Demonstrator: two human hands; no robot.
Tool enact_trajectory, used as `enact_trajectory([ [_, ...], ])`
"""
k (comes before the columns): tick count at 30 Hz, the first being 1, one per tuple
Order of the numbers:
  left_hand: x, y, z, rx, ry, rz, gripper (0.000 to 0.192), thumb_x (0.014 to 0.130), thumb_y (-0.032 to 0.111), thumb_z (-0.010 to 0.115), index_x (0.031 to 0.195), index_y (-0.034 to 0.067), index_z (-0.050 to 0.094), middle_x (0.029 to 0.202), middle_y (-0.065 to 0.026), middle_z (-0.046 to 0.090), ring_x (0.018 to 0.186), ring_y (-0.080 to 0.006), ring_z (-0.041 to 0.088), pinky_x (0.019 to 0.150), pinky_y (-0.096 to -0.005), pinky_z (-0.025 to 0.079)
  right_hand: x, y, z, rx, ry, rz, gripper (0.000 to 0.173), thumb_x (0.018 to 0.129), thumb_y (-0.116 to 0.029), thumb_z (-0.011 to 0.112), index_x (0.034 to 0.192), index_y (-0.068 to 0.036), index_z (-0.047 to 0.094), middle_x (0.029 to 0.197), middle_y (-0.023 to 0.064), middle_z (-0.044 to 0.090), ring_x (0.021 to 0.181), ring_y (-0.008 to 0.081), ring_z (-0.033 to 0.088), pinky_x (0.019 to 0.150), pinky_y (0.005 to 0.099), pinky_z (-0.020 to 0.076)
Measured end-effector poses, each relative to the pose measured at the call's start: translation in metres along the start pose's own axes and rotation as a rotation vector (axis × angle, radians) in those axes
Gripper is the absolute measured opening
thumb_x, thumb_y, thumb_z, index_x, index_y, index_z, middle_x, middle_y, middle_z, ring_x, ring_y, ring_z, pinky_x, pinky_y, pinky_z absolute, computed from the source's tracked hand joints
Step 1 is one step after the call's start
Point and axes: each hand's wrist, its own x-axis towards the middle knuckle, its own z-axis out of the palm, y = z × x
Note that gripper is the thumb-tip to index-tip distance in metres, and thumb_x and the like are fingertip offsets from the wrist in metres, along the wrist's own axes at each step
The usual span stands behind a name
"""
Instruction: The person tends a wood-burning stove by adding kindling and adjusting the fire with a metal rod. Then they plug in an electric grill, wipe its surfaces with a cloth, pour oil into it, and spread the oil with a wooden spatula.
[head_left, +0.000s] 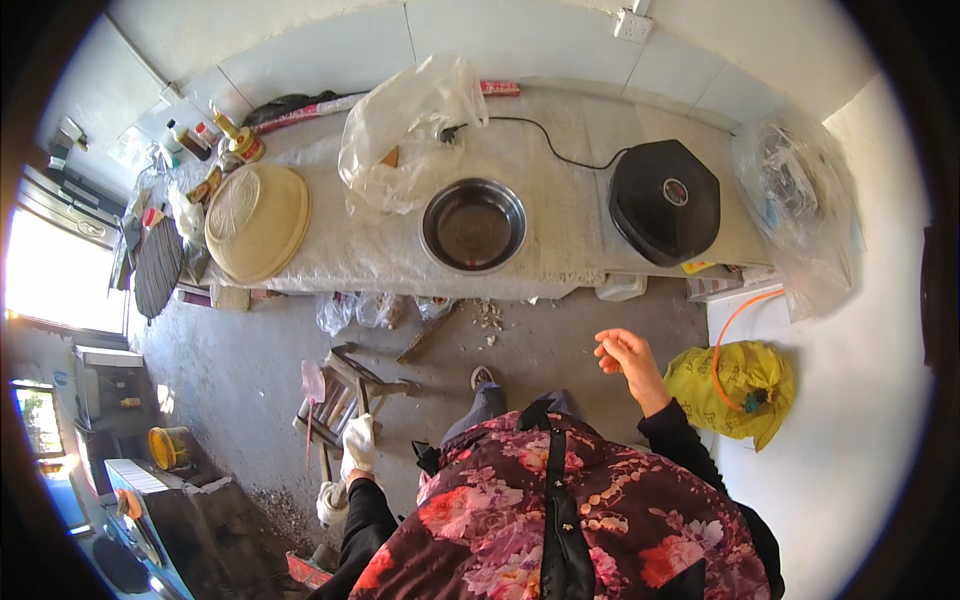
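My left hand (358, 446), covered by a white glove or cloth, is beside a worn wooden stool (352, 394). Whether its fingers grip anything cannot be told. A second white glove or cloth (331, 502) is just below it, near a wooden handle (325, 463). My right hand (628, 361) is bare, loosely curled and raised above the floor, with nothing visible in it. Ahead, a round metal basin (474, 225) stands on the plastic-covered counter (559, 225). To its right sits a black hexagonal appliance (667, 202) with a cord; to its left is an upturned cream basin (255, 221).
A crumpled clear plastic bag (405, 127) lies behind the metal basin. Bottles (189, 140) stand at the counter's left end. A yellow sack (731, 390) with an orange hose (718, 352) is on my right. Debris (489, 319) and a wood strip (426, 337) lie on the floor.
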Motion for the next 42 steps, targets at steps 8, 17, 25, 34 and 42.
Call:
enact_trajectory([
  [8, -0.033, 0.026, 0.009, -0.128, -0.006, -1.026, 0.024, 0.076, 0.019, 0.06, 0.085, 0.001, 0.072, 0.084, -0.0237, 0.068, 0.081, -0.0372, 0.068, 0.078, -0.047, 0.052, 0.235, -0.137, 0.029, -0.351, -0.34, -0.279, 0.018, 0.091, -0.015, 0.06, 0.098, 0.0, 0.066, 0.078, -0.0014, 0.059, 0.061, 0.0065, 0.052, 0.055, 0.022, 0.0424],
  [17, -0.127, 0.279, 0.054, -0.828, 0.329, -1.164, 0.016, 0.083, 0.01, 0.06, 0.086, -0.005, 0.064, 0.066, -0.0093, 0.064, 0.051, -0.017, 0.061, 0.048, -0.0298, 0.052, 0.54, -0.106, 0.12, -1.154, -0.254, -0.935, 0.027, 0.081, -0.006, 0.057, 0.107, -0.006, 0.065, 0.091, 0.0137, 0.063, 0.082, 0.0348, 0.065, 0.069, 0.0442, 0.0522],
  [25, -0.263, 0.376, 0.103, -0.547, 0.178, -1.364, 0.026, 0.089, 0.023, 0.065, 0.103, 0.002, 0.067, 0.081, -0.0083, 0.067, 0.069, -0.0163, 0.059, 0.063, -0.0345, 0.052, 0.594, -0.13, 0.168, -1.353, -0.172, -1.072, 0.019, 0.082, -0.002, 0.056, 0.1, -0.005, 0.06, 0.104, 0.0147, 0.058, 0.079, 0.0331, 0.067, 0.064, 0.0442, 0.0538],
  [34, -0.215, 0.334, 0.083, -0.546, -0.007, -1.213, 0.023, 0.09, 0.019, 0.063, 0.102, 0.0, 0.068, 0.077, -0.0057, 0.066, 0.068, -0.0133, 0.059, 0.061, -0.0307, 0.05, 0.597, -0.139, 0.166, -1.26, -0.162, -1.256, 0.008, 0.084, -0.01, 0.053, 0.086, -0.006, 0.059, 0.092, 0.0126, 0.063, 0.081, 0.0302, 0.066, 0.066, 0.0428, 0.0534],
  [42, -0.068, 0.311, 0.006, -0.66, -0.02, -1.122, 0.023, 0.083, 0.016, 0.07, 0.093, -0.004, 0.068, 0.082, -0.0123, 0.071, 0.073, -0.0199, 0.067, 0.066, -0.0336, 0.054, 0.524, -0.152, 0.141, -1.23, -0.189, -1.271, 0.009, 0.08, -0.01, 0.059, 0.088, -0.007, 0.059, 0.093, 0.0165, 0.058, 0.073, 0.0337, 0.066, 0.062, 0.0446, 0.053],
])
